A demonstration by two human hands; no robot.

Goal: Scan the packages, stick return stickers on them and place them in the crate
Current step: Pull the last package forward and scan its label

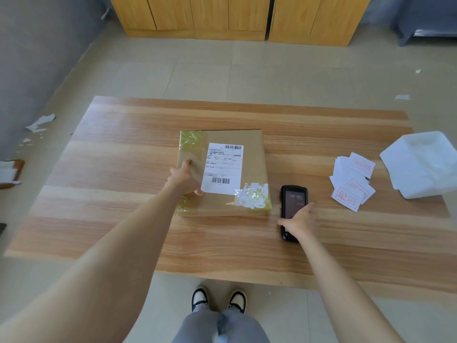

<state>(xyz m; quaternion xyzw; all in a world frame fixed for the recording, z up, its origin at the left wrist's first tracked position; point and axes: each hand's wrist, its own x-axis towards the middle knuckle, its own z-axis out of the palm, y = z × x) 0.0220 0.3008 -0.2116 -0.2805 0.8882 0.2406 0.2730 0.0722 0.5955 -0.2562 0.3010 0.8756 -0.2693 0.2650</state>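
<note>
Nearest to us, a pair of black-and-white shoes (199,297) and grey trousers (220,325) stand on the tiled floor (272,75) at the near edge of a wooden table (123,231). Both bare forearms reach out over it.

On the right, our right hand (300,222) lies over the near half of a black handheld scanner (293,196) that rests flat on the table with its screen lit. The thumb sits at the scanner's left edge and the fingers reach across toward its right edge. From this angle we cannot tell whether the hand already grips it or only rests on it.

Just left of the scanner lies the package (252,159), a flat brown cardboard box in the middle of the table. Our left hand (184,178) rests on its left part, fingers spread and fairly straight, with the thumb touching the near left corner of the white shipping label (222,169). Yellowish tape (191,141) covers the box's far left corner, and torn white remnants (254,195) cling to its near right corner.

Further right, well apart from the box, a loose pile of return stickers (352,181) with red print lies beside a white padded bag (420,167).

Beyond the table, paper scraps (40,123) lie on the floor at left, and wooden cabinets (222,16) line the far wall.
</note>
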